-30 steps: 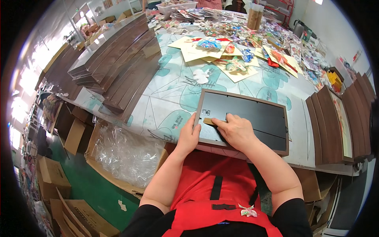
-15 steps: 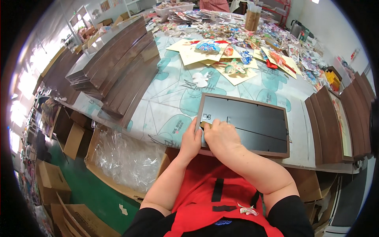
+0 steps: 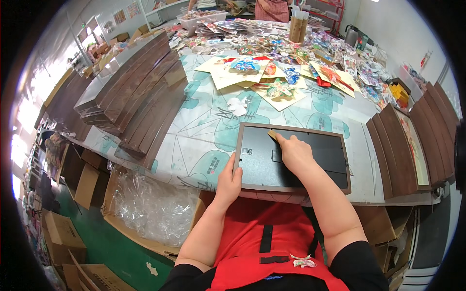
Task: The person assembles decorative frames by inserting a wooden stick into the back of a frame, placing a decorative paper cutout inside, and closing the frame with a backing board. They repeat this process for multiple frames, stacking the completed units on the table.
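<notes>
A brown picture frame [image 3: 256,170] lies back side up at the table's near edge, its black backing board showing. My left hand [image 3: 228,182] grips the frame's left side, thumb resting along the rim. In my right hand [image 3: 297,153] is a small flat tan piece [image 3: 273,134], pinched at the fingers; its exact kind is unclear. Its tip meets the backing near the far rim. Part of the backing is hidden under my right hand and forearm.
Brown frames stand stacked at left [image 3: 131,97] and in a row at right [image 3: 383,150]. Cream cards with colourful figures [image 3: 279,92] lie beyond the frame. A box of clear plastic wrap [image 3: 150,208] sits below the table edge. Other people [image 3: 273,10] stand at the far end.
My right hand has moved from the frame's left rim to its far rim, carrying the tan piece. My left hand still holds the left side. The view has shifted slightly.
</notes>
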The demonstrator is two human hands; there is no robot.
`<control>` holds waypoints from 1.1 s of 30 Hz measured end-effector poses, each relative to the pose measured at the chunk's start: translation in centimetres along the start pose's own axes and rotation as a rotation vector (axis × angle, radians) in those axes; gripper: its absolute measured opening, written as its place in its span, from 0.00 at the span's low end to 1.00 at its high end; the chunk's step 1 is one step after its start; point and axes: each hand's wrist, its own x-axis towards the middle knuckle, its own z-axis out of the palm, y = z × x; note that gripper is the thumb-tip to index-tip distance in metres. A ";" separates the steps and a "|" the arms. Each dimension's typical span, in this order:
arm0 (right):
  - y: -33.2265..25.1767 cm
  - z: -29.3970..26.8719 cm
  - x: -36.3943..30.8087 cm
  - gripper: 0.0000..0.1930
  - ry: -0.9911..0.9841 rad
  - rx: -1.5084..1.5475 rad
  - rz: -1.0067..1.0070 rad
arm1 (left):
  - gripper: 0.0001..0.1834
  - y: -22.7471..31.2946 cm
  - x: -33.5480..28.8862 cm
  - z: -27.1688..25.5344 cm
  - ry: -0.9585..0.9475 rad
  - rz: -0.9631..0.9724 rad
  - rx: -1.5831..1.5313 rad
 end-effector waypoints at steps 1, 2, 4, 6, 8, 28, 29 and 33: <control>-0.3 -0.1 0.0 0.19 0.002 0.007 0.017 | 0.26 0.1 0.0 -0.1 -0.007 -0.008 -0.013; -0.7 -0.2 0.0 0.19 0.005 0.014 0.034 | 0.26 0.1 -0.1 -0.2 -0.015 -0.017 -0.026; -0.5 -0.2 0.1 0.17 0.019 0.139 0.044 | 0.26 -0.4 0.0 -0.5 -0.031 -0.005 -0.032; 1.0 0.2 1.2 0.15 0.052 0.373 0.027 | 0.26 -0.3 0.2 -0.6 -0.043 0.004 -0.027; 2.1 0.8 1.3 0.14 0.102 0.475 -0.016 | 0.26 0.2 0.2 -0.6 -0.051 0.011 -0.012; 7.0 0.0 -4.3 0.17 0.221 -0.044 0.265 | 0.27 -1.2 0.3 -0.8 -0.083 -0.013 -0.074; 7.3 0.1 -4.2 0.17 0.216 0.042 0.257 | 0.27 -1.0 0.4 -0.8 -0.088 -0.004 -0.075; 8.9 0.2 -3.4 0.15 0.241 0.238 0.203 | 0.27 -0.1 0.4 -0.9 -0.088 -0.003 -0.090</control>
